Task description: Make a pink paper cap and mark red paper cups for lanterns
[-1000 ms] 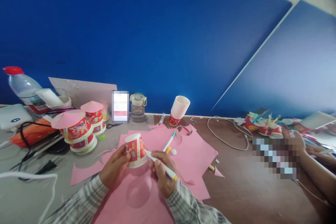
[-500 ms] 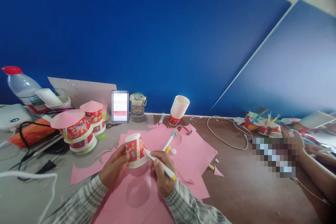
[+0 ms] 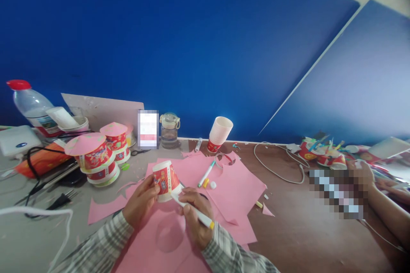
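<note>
My left hand (image 3: 143, 201) is closed on the side of a red and white paper cup (image 3: 165, 180), held a little tilted above the pink paper (image 3: 144, 247). In my right hand (image 3: 198, 215) is a white marker (image 3: 195, 213) with a yellow end; its tip is at the cup's lower white band. Whether the tip touches the cup I cannot tell. Beyond my right hand, a marker with a green tip and teal end (image 3: 206, 174) lies on the pink sheets beside a yellow cap (image 3: 206, 183) and a small white round piece (image 3: 213, 185).
A leaning stack of paper cups (image 3: 220, 133) and a lidded water jar (image 3: 169, 130) stand at the back. Cup models with pink cone roofs (image 3: 86, 144) stand left, near cables and a plug (image 3: 64, 199). Another person's hand (image 3: 363, 177) is at the right, by a blurred-out device.
The marker in my right hand has moved slightly down and left, from the cup's right side to its lower band. My left hand keeps its hold on the cup.
</note>
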`<state>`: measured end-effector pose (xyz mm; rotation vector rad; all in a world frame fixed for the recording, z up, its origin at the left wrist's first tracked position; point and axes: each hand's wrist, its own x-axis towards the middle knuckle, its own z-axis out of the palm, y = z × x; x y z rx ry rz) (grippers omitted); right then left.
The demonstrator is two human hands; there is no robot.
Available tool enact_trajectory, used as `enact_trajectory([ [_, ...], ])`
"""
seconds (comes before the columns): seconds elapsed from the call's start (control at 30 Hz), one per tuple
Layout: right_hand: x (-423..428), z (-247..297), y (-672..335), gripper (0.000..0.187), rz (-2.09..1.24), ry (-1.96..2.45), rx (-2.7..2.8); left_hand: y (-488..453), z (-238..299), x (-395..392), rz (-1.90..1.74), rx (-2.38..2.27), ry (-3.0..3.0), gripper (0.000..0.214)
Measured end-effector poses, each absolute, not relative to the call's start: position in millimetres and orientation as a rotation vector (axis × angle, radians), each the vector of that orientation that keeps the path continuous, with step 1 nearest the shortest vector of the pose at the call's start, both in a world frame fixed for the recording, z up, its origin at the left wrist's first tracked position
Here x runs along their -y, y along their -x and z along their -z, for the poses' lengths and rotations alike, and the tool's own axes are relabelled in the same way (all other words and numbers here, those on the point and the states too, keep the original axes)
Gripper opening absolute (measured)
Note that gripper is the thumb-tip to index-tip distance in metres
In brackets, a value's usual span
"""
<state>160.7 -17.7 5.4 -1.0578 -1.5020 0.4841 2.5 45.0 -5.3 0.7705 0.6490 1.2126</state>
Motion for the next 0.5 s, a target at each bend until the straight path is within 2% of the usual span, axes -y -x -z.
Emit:
enact_trajectory([
  [0.5, 17.0, -4.4, -158.8, 0.019, -0.500, 0.976, 1.611, -2.7, 6.3, -45.3, -1.241, -0.686, -0.739, 0.037],
])
